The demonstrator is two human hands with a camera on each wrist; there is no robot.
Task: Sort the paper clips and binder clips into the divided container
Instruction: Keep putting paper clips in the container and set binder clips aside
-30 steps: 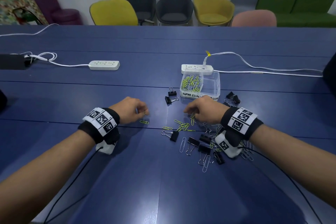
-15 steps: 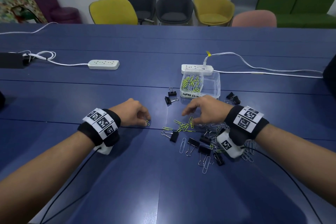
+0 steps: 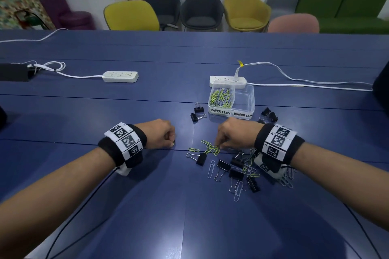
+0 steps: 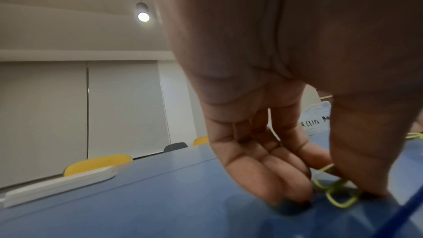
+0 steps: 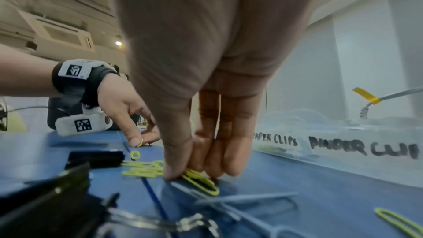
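My left hand [image 3: 171, 143] rests on the blue table [image 3: 126, 195], and its thumb and fingers [image 4: 295, 184] pinch a green paper clip [image 4: 334, 193] against the surface. My right hand [image 3: 219, 147] reaches down into a loose pile, thumb and fingers [image 5: 231, 160] pinching green paper clips [image 5: 201, 181] on the table. Black binder clips [image 3: 235, 172] and silver paper clips [image 3: 239, 192] lie under and beside my right wrist. The clear divided container [image 3: 244, 109] stands just beyond. Its left compartment holds green paper clips [image 3: 222, 96]; the right compartment looks empty.
Two binder clips [image 3: 197, 112] lie left of the container and more binder clips [image 3: 269, 112] right of it. Two white power strips [image 3: 120, 76] [image 3: 227, 81] with cables lie farther back. Chairs [image 3: 131, 16] line the far edge.
My left hand slid onto the single green clip near it and closed on it. My right hand opened its fingers, then curled them down onto the green clips in the pile.
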